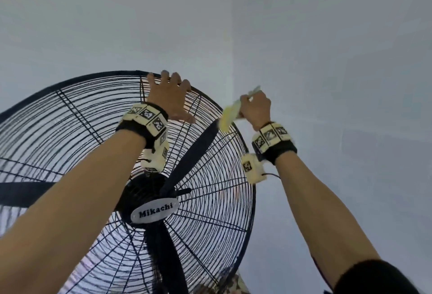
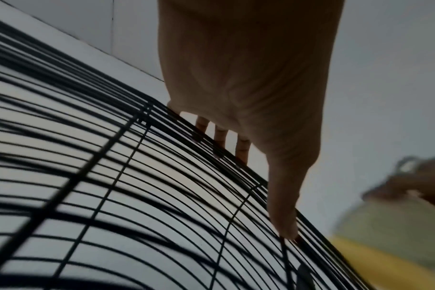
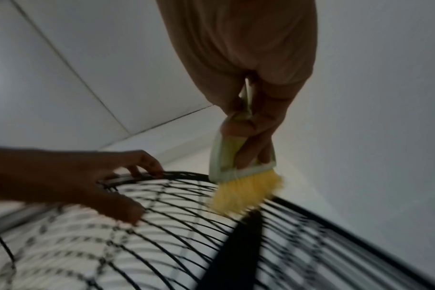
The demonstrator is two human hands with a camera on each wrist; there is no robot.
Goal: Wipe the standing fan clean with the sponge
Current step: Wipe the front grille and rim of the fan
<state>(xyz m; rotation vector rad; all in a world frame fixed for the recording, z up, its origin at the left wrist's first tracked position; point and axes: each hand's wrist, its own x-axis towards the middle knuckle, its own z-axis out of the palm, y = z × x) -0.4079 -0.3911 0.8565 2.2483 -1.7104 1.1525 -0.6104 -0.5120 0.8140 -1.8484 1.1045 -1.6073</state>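
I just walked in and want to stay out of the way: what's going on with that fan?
A person is dusting the black standing fan. The left hand holds the top rim of its wire guard, apparently steadying it. The right hand grips a small brush, its yellow bristles pressed on the guard's upper right edge, near the tip of a blade.

One standing fan [image 1: 145, 191] fills the corner, showing three dark blades [image 1: 194, 153] and one oval name plate [image 1: 154, 212]. One yellow-bristled brush [image 1: 228, 118] is in view. Two hands are raised, my left hand [image 1: 169, 97] and my right hand [image 1: 256, 107], each wrist wearing one marker-patched band [image 1: 146, 116], two in all. Two pale walls [image 1: 93, 25] meet behind.
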